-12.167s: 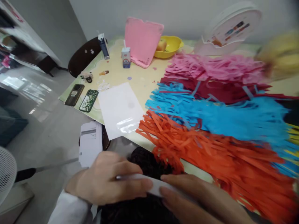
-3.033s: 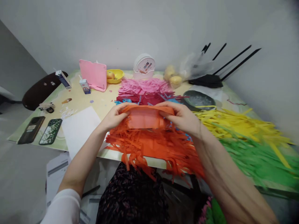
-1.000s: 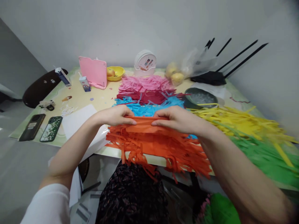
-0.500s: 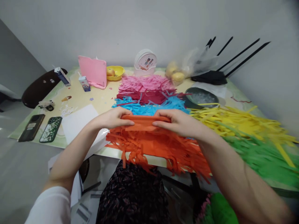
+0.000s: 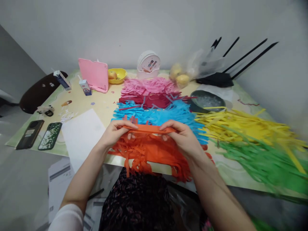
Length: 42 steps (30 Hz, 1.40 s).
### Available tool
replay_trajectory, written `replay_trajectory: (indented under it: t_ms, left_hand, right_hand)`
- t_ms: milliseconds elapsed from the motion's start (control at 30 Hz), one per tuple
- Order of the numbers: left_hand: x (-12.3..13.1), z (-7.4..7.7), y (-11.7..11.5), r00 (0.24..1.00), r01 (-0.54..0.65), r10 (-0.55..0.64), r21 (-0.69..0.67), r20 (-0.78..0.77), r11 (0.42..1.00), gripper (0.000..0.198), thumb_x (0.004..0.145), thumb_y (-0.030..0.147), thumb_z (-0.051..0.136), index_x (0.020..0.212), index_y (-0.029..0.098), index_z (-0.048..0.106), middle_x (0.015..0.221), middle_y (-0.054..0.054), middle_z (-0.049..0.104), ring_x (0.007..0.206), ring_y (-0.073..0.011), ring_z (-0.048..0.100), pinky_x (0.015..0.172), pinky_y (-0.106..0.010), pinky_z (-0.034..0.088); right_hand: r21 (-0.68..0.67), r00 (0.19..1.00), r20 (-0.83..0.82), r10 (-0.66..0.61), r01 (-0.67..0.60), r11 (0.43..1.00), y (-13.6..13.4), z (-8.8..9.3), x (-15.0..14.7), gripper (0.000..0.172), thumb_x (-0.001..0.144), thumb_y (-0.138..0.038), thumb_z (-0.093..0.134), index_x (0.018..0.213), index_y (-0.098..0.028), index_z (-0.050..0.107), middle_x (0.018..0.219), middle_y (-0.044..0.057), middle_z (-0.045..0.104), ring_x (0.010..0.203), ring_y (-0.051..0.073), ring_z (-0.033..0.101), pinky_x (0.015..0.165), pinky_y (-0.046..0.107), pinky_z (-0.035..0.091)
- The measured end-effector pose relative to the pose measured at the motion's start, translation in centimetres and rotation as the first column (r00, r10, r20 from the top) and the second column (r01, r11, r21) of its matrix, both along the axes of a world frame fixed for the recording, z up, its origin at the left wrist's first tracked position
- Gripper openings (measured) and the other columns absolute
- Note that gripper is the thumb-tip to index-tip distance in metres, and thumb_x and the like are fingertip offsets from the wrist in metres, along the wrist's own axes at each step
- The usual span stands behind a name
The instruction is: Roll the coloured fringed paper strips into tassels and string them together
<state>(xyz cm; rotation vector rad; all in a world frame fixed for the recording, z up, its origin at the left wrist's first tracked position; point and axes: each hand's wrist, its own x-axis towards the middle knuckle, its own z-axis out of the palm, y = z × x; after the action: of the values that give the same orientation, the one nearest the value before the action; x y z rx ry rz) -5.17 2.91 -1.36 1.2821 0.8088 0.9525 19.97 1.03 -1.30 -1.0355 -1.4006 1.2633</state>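
Both my hands hold a folded edge of orange fringed paper above the table's front edge. My left hand pinches the left end of the fold between thumb and fingers. At the right end, my right hand grips it the same way. Cut orange strips hang below and drape past the table edge. Just behind lies blue fringed paper, then a dark red piece and a pink one. Whether the orange piece is paper or thin cloth is hard to tell.
Yellow strips and green strips spread on the right, near a dark bowl. A white sheet and two phones lie left. A pink tablet case, drink cartons and yellow fruit bowl stand behind.
My hands have come slightly lower and toward me with the orange fold, which now looks narrower. More of the blue fringe shows, and the orange strips on the right have drawn inward.
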Motion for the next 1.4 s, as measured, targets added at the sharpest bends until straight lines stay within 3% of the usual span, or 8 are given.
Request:
replay_trajectory:
  t_ms: [333,467,600,667,767,933,1167,1400]
  left_hand:
    - [0.5,0.4,-0.5,0.987,-0.055,0.076,0.152,-0.14,0.987,0.022,0.084,0.036,0.066,0.075,0.015,0.064,0.066,-0.001,0.063,0.063,-0.0124,0.061,0.068,-0.026,0.048]
    - [1.1,0.7,-1.0,0.918,-0.175,0.27,0.315,-0.29,0.933,0.026,0.08,0.037,0.072,0.076,0.017,0.056,0.071,0.001,0.062,0.064,-0.0109,0.057,0.064,-0.022,0.044]
    - [1.0,0.6,-1.0,0.84,-0.112,0.33,0.458,-0.43,0.882,0.025,0.083,0.032,0.068,0.104,0.02,0.062,0.092,-0.004,0.069,0.084,-0.0171,0.064,0.079,-0.028,0.048]
    - [0.8,0.6,-0.9,0.806,-0.071,0.33,0.473,-0.491,0.878,0.016,0.085,0.03,0.064,0.098,0.019,0.065,0.092,-0.004,0.07,0.087,-0.0188,0.064,0.083,-0.031,0.047]
    - [0.7,0.7,-1.0,0.836,-0.052,0.262,0.407,-0.481,0.912,0.014,0.086,0.031,0.063,0.081,0.018,0.059,0.083,-0.003,0.069,0.082,-0.0177,0.064,0.08,-0.03,0.048]
    - [0.8,0.9,-1.4,0.987,-0.009,0.024,0.099,-0.159,0.995,0.02,0.086,0.035,0.065,0.09,0.018,0.056,0.071,0.0,0.068,0.056,-0.0124,0.064,0.06,-0.025,0.049]
    - [0.8,0.0,-1.4,0.998,-0.065,0.065,0.02,0.011,0.998,0.017,0.081,0.029,0.069,0.089,0.015,0.075,0.077,-0.005,0.072,0.058,-0.012,0.064,0.066,-0.027,0.053]
    - [0.9,0.4,-1.9,0.992,-0.108,0.111,0.052,-0.055,0.993,0.024,0.081,0.035,0.073,0.081,0.016,0.058,0.068,-0.001,0.067,0.061,-0.0118,0.065,0.064,-0.024,0.051]
  right_hand:
    - [0.026,0.999,-0.015,0.035,-0.034,0.999,0.4,-0.4,-0.1,0.014,0.08,-0.031,0.057,0.074,-0.02,0.063,0.059,-0.001,0.057,0.057,0.014,0.052,0.06,0.028,0.044]
    - [0.1,0.982,0.176,-0.073,0.056,0.993,0.0,0.1,-0.5,0.022,0.081,-0.041,0.066,0.075,-0.021,0.058,0.068,0.0,0.061,0.062,0.015,0.055,0.062,0.027,0.045]
    - [0.228,0.909,0.382,-0.167,0.082,0.97,-0.4,0.3,-0.7,0.028,0.084,-0.036,0.065,0.109,-0.023,0.063,0.089,0.003,0.069,0.081,0.021,0.064,0.078,0.033,0.049]
    - [0.247,0.872,0.455,-0.182,0.073,0.966,-0.6,0.4,-0.7,0.019,0.085,-0.033,0.063,0.101,-0.023,0.066,0.092,0.005,0.071,0.086,0.023,0.065,0.081,0.035,0.049]
    - [0.207,0.887,0.428,-0.173,0.09,0.974,-0.8,0.4,-0.7,0.011,0.084,-0.033,0.064,0.083,-0.022,0.064,0.086,0.004,0.072,0.083,0.022,0.066,0.078,0.034,0.05]
    - [0.038,0.982,0.169,-0.081,0.076,0.996,-1.2,0.4,-0.9,0.017,0.083,-0.036,0.066,0.091,-0.021,0.064,0.067,0.0,0.067,0.058,0.015,0.062,0.058,0.028,0.05]
    - [0.031,0.992,0.001,-0.127,0.127,0.991,-1.3,-0.2,-1.4,0.011,0.08,-0.031,0.065,0.078,-0.021,0.071,0.068,0.001,0.069,0.063,0.016,0.065,0.062,0.03,0.054]
    - [0.134,0.982,0.136,-0.131,0.113,0.985,-1.7,0.4,-1.5,0.021,0.084,-0.037,0.063,0.072,-0.021,0.068,0.07,0.003,0.07,0.064,0.017,0.064,0.062,0.029,0.052]
